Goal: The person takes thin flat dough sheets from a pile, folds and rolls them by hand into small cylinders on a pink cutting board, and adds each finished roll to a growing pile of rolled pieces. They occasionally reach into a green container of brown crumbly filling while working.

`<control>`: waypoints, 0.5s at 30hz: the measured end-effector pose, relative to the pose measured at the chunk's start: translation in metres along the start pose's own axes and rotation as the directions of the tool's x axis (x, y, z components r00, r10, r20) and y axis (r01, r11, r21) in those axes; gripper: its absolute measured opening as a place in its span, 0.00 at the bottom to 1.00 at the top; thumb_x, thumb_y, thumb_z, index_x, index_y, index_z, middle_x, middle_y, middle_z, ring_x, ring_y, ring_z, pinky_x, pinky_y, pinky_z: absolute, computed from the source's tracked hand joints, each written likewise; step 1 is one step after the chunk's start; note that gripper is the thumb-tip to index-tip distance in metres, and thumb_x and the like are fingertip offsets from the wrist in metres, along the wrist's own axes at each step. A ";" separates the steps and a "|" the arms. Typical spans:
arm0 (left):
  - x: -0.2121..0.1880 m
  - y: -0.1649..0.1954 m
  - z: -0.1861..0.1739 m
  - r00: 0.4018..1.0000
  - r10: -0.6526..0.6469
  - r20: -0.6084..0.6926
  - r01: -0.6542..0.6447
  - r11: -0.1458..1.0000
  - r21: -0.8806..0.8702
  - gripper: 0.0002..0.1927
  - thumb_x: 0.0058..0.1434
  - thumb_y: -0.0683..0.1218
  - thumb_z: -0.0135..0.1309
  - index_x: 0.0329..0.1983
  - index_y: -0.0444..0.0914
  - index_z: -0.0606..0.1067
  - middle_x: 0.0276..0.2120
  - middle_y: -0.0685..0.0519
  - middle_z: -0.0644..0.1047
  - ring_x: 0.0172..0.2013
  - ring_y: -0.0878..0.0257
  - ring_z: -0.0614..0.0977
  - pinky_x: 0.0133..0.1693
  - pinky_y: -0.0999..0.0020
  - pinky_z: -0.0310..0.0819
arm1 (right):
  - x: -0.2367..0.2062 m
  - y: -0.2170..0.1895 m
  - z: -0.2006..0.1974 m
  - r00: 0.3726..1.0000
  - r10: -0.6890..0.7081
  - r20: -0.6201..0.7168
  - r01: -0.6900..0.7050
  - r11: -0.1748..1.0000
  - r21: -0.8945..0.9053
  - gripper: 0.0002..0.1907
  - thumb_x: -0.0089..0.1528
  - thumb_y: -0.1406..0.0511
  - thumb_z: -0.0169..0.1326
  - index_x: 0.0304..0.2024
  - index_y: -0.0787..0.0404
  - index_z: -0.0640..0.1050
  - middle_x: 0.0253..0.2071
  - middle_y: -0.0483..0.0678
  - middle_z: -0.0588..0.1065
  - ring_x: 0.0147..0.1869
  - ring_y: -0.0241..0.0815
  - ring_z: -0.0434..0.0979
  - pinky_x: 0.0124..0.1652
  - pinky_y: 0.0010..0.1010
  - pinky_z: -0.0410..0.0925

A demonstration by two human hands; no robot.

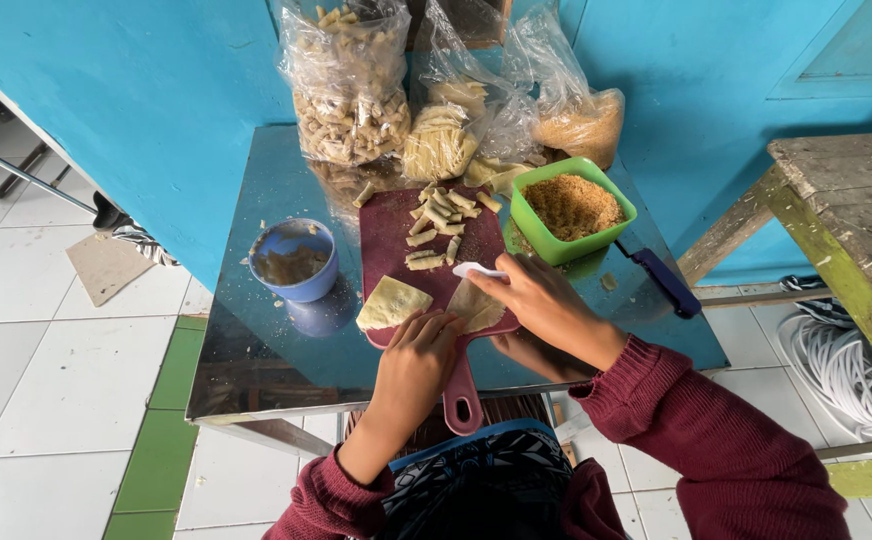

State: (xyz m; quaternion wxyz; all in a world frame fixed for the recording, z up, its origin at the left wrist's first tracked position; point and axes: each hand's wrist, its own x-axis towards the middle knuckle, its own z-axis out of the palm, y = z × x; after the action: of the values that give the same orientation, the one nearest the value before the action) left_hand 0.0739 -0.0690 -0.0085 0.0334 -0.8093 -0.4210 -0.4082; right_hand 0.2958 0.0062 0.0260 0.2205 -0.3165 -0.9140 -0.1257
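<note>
Two hands (426,350) (536,300) on thin wrapper (474,305)

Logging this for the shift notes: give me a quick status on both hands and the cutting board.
Left hand pressing a folded wrapper. Right hand holding a small white tool. Dark red cutting board holds cut pieces; nothing blocking.

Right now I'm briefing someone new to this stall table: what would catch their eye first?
Probably the dark red cutting board at the middle of the shiny table, where the left hand and right hand press a thin pastry sheet. Small rolled pieces lie piled at its far end. To its right stands a bright green tub of crumbs, to its left a blue bowl.
</note>
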 end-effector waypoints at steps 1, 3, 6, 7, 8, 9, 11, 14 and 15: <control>0.000 0.000 0.000 1.000 0.000 -0.004 0.000 1.000 -0.004 0.14 0.60 0.40 0.58 0.49 0.35 0.78 0.47 0.50 0.80 0.50 0.54 0.81 0.58 0.58 0.73 | -0.001 0.001 0.001 1.000 0.008 -0.007 -0.008 1.000 -0.027 0.31 0.54 0.70 0.59 0.61 0.54 0.77 0.42 0.51 0.69 0.45 0.51 0.75 0.45 0.39 0.71; 0.000 -0.001 0.000 1.000 0.006 -0.002 -0.006 1.000 0.008 0.13 0.59 0.40 0.58 0.49 0.36 0.78 0.47 0.51 0.80 0.50 0.54 0.81 0.58 0.58 0.73 | -0.004 0.003 0.003 0.999 0.024 -0.022 -0.025 0.997 -0.068 0.31 0.55 0.72 0.56 0.62 0.55 0.76 0.43 0.50 0.69 0.44 0.49 0.75 0.45 0.38 0.71; 0.001 -0.001 -0.001 1.000 0.016 -0.007 -0.016 0.999 0.044 0.12 0.59 0.40 0.57 0.47 0.37 0.77 0.46 0.51 0.80 0.49 0.55 0.81 0.58 0.58 0.73 | -0.009 0.008 0.008 0.998 0.050 -0.047 -0.055 0.992 -0.118 0.29 0.56 0.73 0.55 0.62 0.58 0.75 0.42 0.50 0.69 0.43 0.47 0.76 0.44 0.38 0.71; 0.002 -0.001 -0.001 1.000 0.017 -0.011 -0.016 0.998 0.059 0.12 0.59 0.40 0.57 0.46 0.37 0.77 0.45 0.51 0.80 0.48 0.55 0.82 0.57 0.58 0.73 | -0.011 0.009 0.010 0.997 0.061 -0.054 -0.068 0.988 -0.136 0.27 0.57 0.73 0.55 0.60 0.60 0.74 0.43 0.51 0.70 0.44 0.47 0.77 0.43 0.38 0.72; 0.002 0.000 -0.001 1.000 -0.003 -0.002 0.003 0.997 0.077 0.10 0.59 0.40 0.57 0.45 0.37 0.77 0.44 0.52 0.80 0.47 0.55 0.82 0.57 0.59 0.74 | -0.013 0.009 0.013 0.995 0.073 -0.061 -0.082 0.985 -0.153 0.25 0.58 0.73 0.55 0.59 0.62 0.74 0.43 0.52 0.70 0.44 0.47 0.77 0.43 0.38 0.72; 0.003 0.001 0.000 1.000 -0.023 0.007 0.022 0.995 0.095 0.09 0.59 0.39 0.56 0.43 0.38 0.77 0.43 0.52 0.80 0.46 0.55 0.82 0.57 0.59 0.75 | -0.013 0.009 0.017 0.991 0.110 -0.073 -0.121 0.979 -0.167 0.25 0.58 0.73 0.55 0.60 0.64 0.73 0.44 0.53 0.71 0.44 0.48 0.77 0.42 0.38 0.72; 0.003 0.002 0.000 0.999 -0.051 0.019 0.048 0.991 0.123 0.08 0.59 0.39 0.56 0.42 0.37 0.76 0.43 0.53 0.80 0.45 0.55 0.82 0.54 0.61 0.76 | -0.012 0.007 0.022 0.977 0.187 -0.100 -0.203 0.960 -0.191 0.26 0.59 0.74 0.54 0.62 0.70 0.72 0.45 0.55 0.73 0.45 0.50 0.78 0.40 0.36 0.73; 0.003 0.001 -0.001 0.999 -0.049 0.010 0.047 0.986 0.157 0.10 0.56 0.39 0.56 0.42 0.37 0.76 0.43 0.52 0.79 0.46 0.54 0.82 0.49 0.62 0.76 | -0.010 0.005 0.021 0.967 0.199 -0.159 -0.212 0.975 -0.071 0.25 0.59 0.76 0.53 0.60 0.66 0.71 0.48 0.57 0.74 0.46 0.53 0.79 0.41 0.36 0.74; 0.003 0.001 -0.002 0.999 -0.033 -0.003 0.033 0.985 0.167 0.11 0.55 0.39 0.56 0.43 0.37 0.76 0.43 0.52 0.79 0.46 0.54 0.82 0.49 0.62 0.76 | -0.010 0.004 0.018 0.971 0.198 -0.131 -0.202 0.979 -0.023 0.26 0.59 0.76 0.53 0.60 0.64 0.72 0.46 0.56 0.74 0.44 0.52 0.79 0.39 0.37 0.73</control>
State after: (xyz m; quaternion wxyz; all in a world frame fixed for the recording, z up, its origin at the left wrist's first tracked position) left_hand 0.0742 -0.0686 -0.0050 0.0941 -0.7966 -0.4672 -0.3720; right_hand 0.2994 0.0110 0.0056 0.2845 -0.4022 -0.8590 -0.1395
